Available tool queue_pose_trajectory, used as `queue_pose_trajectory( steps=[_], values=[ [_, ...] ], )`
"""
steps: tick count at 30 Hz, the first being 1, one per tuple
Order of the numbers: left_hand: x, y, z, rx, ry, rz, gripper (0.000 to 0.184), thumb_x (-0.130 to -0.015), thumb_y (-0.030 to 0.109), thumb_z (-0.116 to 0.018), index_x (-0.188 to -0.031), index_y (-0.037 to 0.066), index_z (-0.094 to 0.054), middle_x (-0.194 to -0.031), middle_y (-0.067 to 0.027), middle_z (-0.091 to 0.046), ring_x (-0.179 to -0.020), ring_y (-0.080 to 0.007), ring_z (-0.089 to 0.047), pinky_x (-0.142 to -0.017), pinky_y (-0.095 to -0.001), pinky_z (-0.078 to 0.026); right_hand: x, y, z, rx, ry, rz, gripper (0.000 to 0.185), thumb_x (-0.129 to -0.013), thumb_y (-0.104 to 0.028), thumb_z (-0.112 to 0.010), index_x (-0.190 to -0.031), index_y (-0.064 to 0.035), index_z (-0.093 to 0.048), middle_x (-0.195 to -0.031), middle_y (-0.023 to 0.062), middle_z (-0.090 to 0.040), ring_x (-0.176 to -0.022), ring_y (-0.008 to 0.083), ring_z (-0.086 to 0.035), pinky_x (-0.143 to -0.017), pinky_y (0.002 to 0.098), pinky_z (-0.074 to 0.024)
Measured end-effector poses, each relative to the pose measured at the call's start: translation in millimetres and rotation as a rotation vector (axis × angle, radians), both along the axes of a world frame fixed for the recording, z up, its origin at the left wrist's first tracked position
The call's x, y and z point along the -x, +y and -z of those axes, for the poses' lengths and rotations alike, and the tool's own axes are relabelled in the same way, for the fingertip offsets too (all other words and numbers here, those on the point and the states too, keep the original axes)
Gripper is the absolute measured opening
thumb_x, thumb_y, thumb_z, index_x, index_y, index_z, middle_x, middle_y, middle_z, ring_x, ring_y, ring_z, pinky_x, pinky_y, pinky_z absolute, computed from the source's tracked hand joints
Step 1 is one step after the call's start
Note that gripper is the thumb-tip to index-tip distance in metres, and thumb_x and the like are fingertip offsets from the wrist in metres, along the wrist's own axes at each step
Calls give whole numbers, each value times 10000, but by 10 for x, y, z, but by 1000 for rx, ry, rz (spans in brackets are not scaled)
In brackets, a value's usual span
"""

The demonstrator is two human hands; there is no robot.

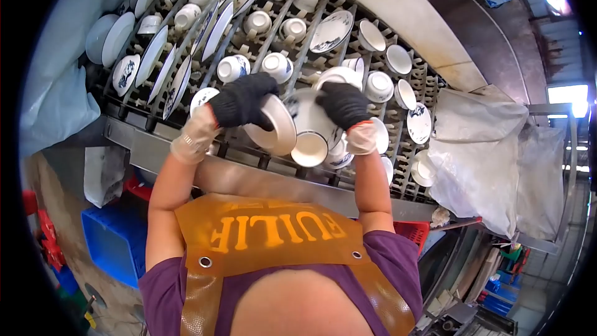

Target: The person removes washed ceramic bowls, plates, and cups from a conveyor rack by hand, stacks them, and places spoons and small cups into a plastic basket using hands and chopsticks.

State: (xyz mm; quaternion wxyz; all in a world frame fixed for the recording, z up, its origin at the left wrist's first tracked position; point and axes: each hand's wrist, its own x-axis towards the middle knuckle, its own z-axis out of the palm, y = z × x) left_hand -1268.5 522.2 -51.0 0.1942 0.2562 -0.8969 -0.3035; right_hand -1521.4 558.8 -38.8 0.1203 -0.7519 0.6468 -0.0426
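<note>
Left hand point(245, 101): black-gloved, fingers closed round a white bowl point(281, 127), centre of frame
Apron point(267, 233): lower centre, upside-down orange capitals, not fully legible
Right hand point(342, 107): black-gloved, fingers curled over the large bowl point(311, 112), centre

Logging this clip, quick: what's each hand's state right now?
Left hand: closed on the rim of a white bowl.
Right hand: fingers curled beside other bowls; whether it grips one cannot be told.
</note>
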Motion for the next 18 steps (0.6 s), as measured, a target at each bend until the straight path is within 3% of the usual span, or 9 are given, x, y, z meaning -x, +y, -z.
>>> queue_pose_trajectory(
  steps=[4, 6, 7, 9, 11, 13, 15, 17, 18],
  values=[
    [-223, 503, -638, 12, 16, -270, 332, -604, 201, -760, -838, 38, -589, -759, -119, -589, -698, -308, -590, -654, -366, -474, 0, 74, -368, 287, -87, 329, 379, -762, -336, -628, -1003, -47, -589, -780, 200, -637, -735, 363, -615, -672, 417, -490],
    [-204, 635, -652, -191, 152, -496, 224, -695, 135, -723, -814, 22, -571, -736, -100, -599, -642, -203, -594, -609, -315, -471, 61, 78, -190, 247, -449, 381, 450, -758, -355, -654, -1055, -31, -557, -752, 200, -635, -709, 340, -628, -649, 402, -493],
    [-163, 637, -602, -189, 155, -495, 224, -695, 135, -723, -814, 22, -571, -736, -100, -599, -642, -203, -594, -609, -315, -471, 59, 89, -141, 167, -642, 422, 468, -759, -355, -660, -1072, -27, -545, -747, 197, -635, -706, 331, -633, -645, 398, -491],
    [-43, 635, -375, -203, 373, -796, 173, -715, 137, -705, -789, 27, -594, -674, -113, -573, -613, -201, -580, -583, -306, -461, -13, 185, -78, -72, -862, 511, 479, -790, -257, -672, -1176, -33, -496, -642, 75, -592, -509, 121, -565, -438, 223, -450],
    [83, 573, 35, -149, 475, -840, 219, -721, 124, -700, -863, 5, -584, -713, -119, -588, -625, -219, -580, -609, -320, -469, -50, 303, 113, 161, -490, 311, 476, -792, -195, -664, -1199, -29, -480, -648, 95, -611, -501, 139, -562, -462, 282, -463],
    [248, 553, 248, 43, 375, -864, 284, -728, 118, -694, -963, 11, -576, -710, -113, -566, -618, -263, -558, -641, -351, -472, -96, 418, 101, 51, -726, 400, 504, -781, -192, -672, -1213, -22, -474, -669, 114, -622, -535, 164, -577, -511, 304, -475],
    [285, 614, 228, 180, 280, -871, 353, -718, 113, -690, -1040, 31, -569, -812, -106, -569, -721, -287, -566, -694, -367, -470, -34, 506, 132, 240, -649, 378, 526, -778, -212, -667, -1222, -19, -459, -728, 150, -623, -616, 227, -596, -584, 339, -480],
    [339, 755, -33, 573, 147, -861, 428, -709, 98, -669, -1116, 52, -546, -977, -123, -552, -911, -298, -551, -769, -370, -452, 120, 522, 244, 540, -486, 385, 600, -756, -224, -685, -1251, -3, -428, -924, 203, -606, -834, 299, -600, -720, 382, -478],
    [373, 799, -64, 590, 144, -716, 536, -690, 73, -657, -1204, 72, -507, -1166, -174, -484, -1087, -343, -474, -888, -407, -416, 191, 465, 226, 580, -418, 383, 631, -746, -228, -694, -1262, 3, -413, -991, 208, -582, -901, 307, -575, -764, 382, -469]
  ],
)
